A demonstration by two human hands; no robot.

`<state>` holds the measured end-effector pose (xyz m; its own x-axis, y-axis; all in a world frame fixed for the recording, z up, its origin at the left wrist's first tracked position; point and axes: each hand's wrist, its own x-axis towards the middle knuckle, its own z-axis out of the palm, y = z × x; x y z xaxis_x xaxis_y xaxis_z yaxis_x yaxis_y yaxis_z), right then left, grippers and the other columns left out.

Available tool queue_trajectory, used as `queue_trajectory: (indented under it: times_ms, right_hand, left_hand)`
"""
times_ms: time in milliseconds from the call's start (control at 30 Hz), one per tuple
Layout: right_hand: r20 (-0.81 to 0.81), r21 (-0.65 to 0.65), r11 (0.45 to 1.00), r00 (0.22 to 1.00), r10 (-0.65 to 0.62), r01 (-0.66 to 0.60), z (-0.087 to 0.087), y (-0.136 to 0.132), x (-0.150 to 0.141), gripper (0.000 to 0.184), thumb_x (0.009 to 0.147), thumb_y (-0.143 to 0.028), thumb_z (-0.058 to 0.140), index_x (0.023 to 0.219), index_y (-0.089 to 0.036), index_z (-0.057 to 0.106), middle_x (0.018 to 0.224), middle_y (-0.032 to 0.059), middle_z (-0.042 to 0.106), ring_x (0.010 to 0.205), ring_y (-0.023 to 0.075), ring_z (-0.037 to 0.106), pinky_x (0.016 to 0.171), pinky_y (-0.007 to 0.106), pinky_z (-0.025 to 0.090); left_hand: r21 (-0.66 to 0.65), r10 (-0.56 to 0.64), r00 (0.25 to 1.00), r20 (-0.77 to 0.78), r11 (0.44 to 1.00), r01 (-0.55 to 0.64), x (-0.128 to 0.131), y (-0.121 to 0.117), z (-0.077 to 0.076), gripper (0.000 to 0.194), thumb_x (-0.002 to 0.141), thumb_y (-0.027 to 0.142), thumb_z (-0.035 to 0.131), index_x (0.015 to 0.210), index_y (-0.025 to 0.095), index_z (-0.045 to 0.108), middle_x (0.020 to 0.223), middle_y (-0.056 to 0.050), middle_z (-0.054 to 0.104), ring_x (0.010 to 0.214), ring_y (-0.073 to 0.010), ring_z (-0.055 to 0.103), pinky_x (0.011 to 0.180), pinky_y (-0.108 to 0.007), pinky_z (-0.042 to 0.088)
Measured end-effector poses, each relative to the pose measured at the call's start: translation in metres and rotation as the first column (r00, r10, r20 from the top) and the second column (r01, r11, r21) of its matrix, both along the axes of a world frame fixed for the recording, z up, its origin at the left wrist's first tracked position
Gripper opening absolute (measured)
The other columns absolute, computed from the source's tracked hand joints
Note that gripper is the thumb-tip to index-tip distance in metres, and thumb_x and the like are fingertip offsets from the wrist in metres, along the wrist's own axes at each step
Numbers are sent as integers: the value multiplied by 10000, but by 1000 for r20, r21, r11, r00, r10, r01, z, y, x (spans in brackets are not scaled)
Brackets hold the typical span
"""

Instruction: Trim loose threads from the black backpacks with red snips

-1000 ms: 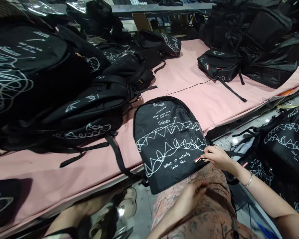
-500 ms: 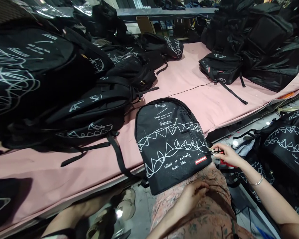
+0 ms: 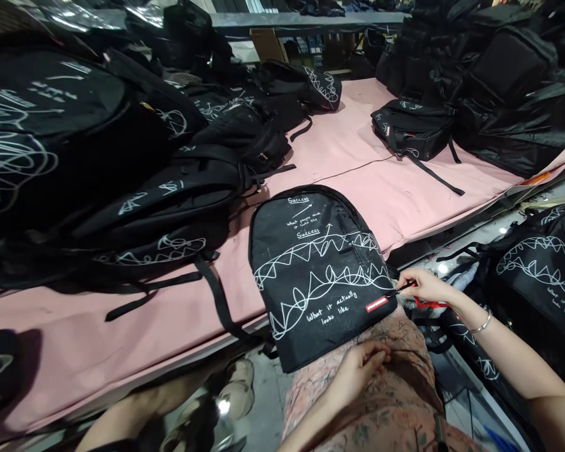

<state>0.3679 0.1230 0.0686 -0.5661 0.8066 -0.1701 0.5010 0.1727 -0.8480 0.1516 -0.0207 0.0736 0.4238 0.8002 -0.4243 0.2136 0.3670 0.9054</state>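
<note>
A backpack (image 3: 317,276) lay over the near edge of the worktop (image 3: 386,188), long axis running away from the person. The right hand (image 3: 426,287), nearer, pinched a small red-handled tool (image 3: 412,290) at its right side. The left hand (image 3: 360,370) rested loosely curled on the lap, holding nothing.

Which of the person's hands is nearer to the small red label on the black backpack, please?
Right. The right hand pinches at the backpack edge just beside the red label; the left hand rests below it on the lap.
</note>
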Motion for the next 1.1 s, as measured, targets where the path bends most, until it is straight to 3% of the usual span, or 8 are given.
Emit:
queue_trajectory:
  times_ms: [233,600,1100]
  right_hand:
    - [30,55,998,1000,1,-3,4,1,-1,51,676,-140,640,710,-176,634,743,-2,630,710,154,564,654,250,413]
    - [50,19,999,998,29,-30,-4,3,2,84,682,-123,634,749,-174,637,740,-17,638,693,144,573,621,228,415]
    - [114,82,990,988,104,-114,16,-1,-25,99,683,-88,686,726,-169,647,741,-13,607,693,131,545,630,215,374]
  left_hand:
    - [5,8,1000,-22,1000,-8,-2,1,2,266,826,333,472,856,137,649,836,-51,655,771,-171,572,689,-259,425]
    - [-8,25,999,-36,1000,-25,-1,3,3,268,817,329,467,847,127,640,821,-49,642,737,-155,555,687,-260,421]
    - [-70,94,995,34,993,-92,-1,-1,-12,258,792,318,487,860,122,641,811,-51,646,706,-154,556,665,-256,410]
